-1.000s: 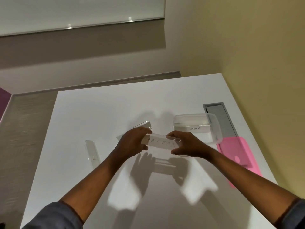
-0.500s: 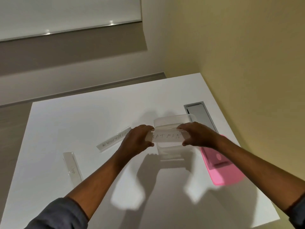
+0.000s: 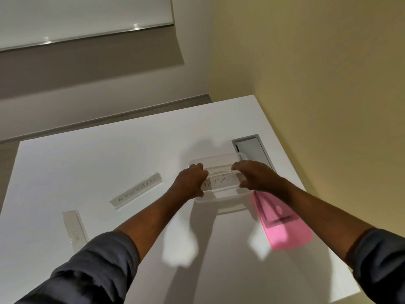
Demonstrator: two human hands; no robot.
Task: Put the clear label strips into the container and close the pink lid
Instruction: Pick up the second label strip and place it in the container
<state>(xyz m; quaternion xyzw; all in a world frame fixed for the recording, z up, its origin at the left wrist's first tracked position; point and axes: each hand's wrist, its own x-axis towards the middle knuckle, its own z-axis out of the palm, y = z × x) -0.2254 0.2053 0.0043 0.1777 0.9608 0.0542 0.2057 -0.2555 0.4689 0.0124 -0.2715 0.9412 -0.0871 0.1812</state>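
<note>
Both hands, left (image 3: pixel 191 180) and right (image 3: pixel 252 176), pinch the BATMAN strip (image 3: pixel 220 184) lengthwise left-right over the container (image 3: pixel 219 199).

One view only, worn on the head, looking forward and steeply down over both forearms onto the white bench (image 3: pixel 92 163). Close to the hands at mid-frame. Wide-angle, taking in the yellow wall (image 3: pixel 317 69) at right

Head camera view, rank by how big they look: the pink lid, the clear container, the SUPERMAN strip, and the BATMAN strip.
1. pink lid
2. clear container, partly hidden by the hands, so close with the lid
3. SUPERMAN strip
4. BATMAN strip, ends covered by fingers, so unsure against SUPERMAN
</note>
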